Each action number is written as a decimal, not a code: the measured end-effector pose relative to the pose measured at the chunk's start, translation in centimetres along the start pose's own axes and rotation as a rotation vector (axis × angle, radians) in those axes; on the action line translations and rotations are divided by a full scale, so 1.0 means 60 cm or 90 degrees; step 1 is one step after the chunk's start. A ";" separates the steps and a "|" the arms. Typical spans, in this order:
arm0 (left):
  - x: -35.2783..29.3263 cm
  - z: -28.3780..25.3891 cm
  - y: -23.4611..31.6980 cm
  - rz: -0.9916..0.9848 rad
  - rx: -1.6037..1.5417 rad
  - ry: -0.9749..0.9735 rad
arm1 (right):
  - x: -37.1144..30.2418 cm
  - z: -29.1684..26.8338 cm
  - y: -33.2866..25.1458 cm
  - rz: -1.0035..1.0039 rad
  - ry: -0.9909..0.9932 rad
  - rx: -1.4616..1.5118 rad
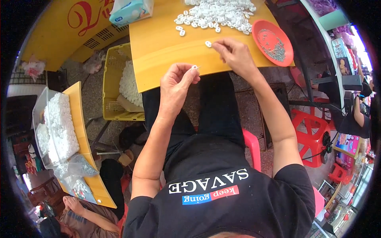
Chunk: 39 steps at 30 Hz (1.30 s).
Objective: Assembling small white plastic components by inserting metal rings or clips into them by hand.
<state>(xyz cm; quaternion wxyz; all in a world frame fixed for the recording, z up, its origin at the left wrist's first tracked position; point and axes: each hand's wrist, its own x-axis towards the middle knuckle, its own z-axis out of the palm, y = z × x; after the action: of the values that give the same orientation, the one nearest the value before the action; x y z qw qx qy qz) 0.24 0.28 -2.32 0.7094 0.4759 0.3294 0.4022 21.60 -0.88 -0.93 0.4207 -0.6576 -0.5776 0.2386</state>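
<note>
My left hand (pixel 177 79) is just off the table's near edge, thumb and fingers pinched round a small white plastic piece (pixel 194 67). A thin pin-like tip sticks out beside that piece, and the rest is hidden by the fingers. Over the table, my right hand (pixel 235 55) has its thumb and index finger apart. Its index fingertip is right beside a white oval piece with two holes (pixel 208 44); I cannot tell whether they touch. Farther back lies a pile of similar white pieces (pixel 216 14). A red oval dish (pixel 258 26) to the right holds many small metal pins (pixel 276 51).
A tissue pack (pixel 131 14) sits at the table's far left. Beside the table, a yellow crate (pixel 111 85) holds white pieces. Farther left, another table (pixel 77 105) bears a clear bin (pixel 41 131) of white pieces, with a person (pixel 93 216) near it. Red stools (pixel 311 135) stand right.
</note>
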 end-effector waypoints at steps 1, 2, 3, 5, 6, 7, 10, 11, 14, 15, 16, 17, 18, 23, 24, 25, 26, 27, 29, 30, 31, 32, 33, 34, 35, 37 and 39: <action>0.002 -0.002 -0.002 -0.001 0.002 0.008 | 0.015 0.000 0.019 -0.084 0.063 -0.100; 0.003 -0.003 -0.003 -0.003 0.004 0.016 | 0.023 0.001 0.036 -0.084 0.065 -0.101; 0.004 -0.006 -0.005 -0.001 0.004 0.017 | 0.031 0.005 0.039 -0.100 0.072 -0.170; 0.006 -0.010 -0.008 0.010 -0.001 0.018 | 0.037 0.014 0.045 -0.117 0.078 -0.237; 0.005 -0.011 -0.007 0.010 0.000 0.019 | 0.038 0.021 0.043 -0.128 0.067 -0.301; 0.005 -0.012 -0.007 0.009 -0.003 0.023 | 0.039 0.026 0.042 -0.138 0.055 -0.364; 0.004 -0.013 -0.003 0.012 -0.004 0.034 | 0.041 0.035 0.047 -0.167 0.072 -0.355; 0.004 -0.013 -0.001 0.016 -0.002 0.038 | 0.039 0.036 0.048 -0.167 0.070 -0.355; 0.006 -0.013 0.005 0.018 -0.031 0.038 | 0.025 0.030 0.026 -0.070 0.032 -0.079; 0.007 -0.011 0.008 0.017 -0.032 0.042 | 0.018 0.021 0.008 0.042 -0.038 0.090; 0.008 -0.011 0.008 0.009 -0.061 0.045 | 0.011 0.018 -0.005 0.155 -0.109 0.261; 0.008 -0.010 0.010 0.002 -0.090 0.048 | 0.004 0.017 -0.012 0.157 -0.114 0.262; 0.008 -0.007 0.012 -0.001 -0.091 0.050 | -0.004 0.014 -0.017 0.173 -0.146 0.338; 0.005 0.008 0.029 0.011 -0.150 0.035 | -0.027 0.013 -0.050 0.247 -0.153 0.561; 0.003 0.011 0.033 0.010 -0.149 0.035 | -0.029 0.013 -0.051 0.241 -0.143 0.587; 0.002 0.014 0.037 0.012 -0.148 0.032 | -0.031 0.015 -0.052 0.235 -0.134 0.613; 0.001 0.015 0.039 0.015 -0.147 0.029 | -0.033 0.016 -0.052 0.235 -0.134 0.614; 0.000 0.015 0.040 0.014 -0.147 0.030 | -0.035 0.018 -0.051 0.207 -0.122 0.618; -0.001 0.016 0.042 0.023 -0.148 0.020 | -0.038 0.020 -0.053 0.179 -0.111 0.623; -0.001 0.016 0.041 0.022 -0.148 0.020 | -0.039 0.021 -0.057 0.158 -0.105 0.612; -0.002 0.016 0.040 0.024 -0.145 0.018 | -0.040 0.020 -0.061 0.137 -0.100 0.601; -0.002 0.017 0.040 0.025 -0.141 0.016 | -0.042 0.020 -0.065 0.137 -0.100 0.601; -0.002 0.018 0.040 0.024 -0.141 0.016 | -0.043 0.020 -0.070 0.126 -0.096 0.577; -0.003 0.019 0.041 0.022 -0.139 0.016 | -0.044 0.019 -0.072 0.115 -0.091 0.552; -0.004 0.020 0.041 0.021 -0.136 0.017 | -0.044 0.019 -0.072 0.115 -0.091 0.552; -0.004 0.019 0.043 0.024 -0.125 0.014 | -0.045 0.018 -0.072 0.078 -0.102 0.505; -0.005 0.019 0.043 0.028 -0.115 0.011 | -0.046 0.018 -0.076 0.068 -0.104 0.481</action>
<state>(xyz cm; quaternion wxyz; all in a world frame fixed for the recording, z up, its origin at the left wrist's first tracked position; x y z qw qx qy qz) 0.43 0.13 0.53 0.7375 0.4134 0.2875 0.4500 17.60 -3.35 1.78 0.5728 -0.4647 -0.4455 0.5075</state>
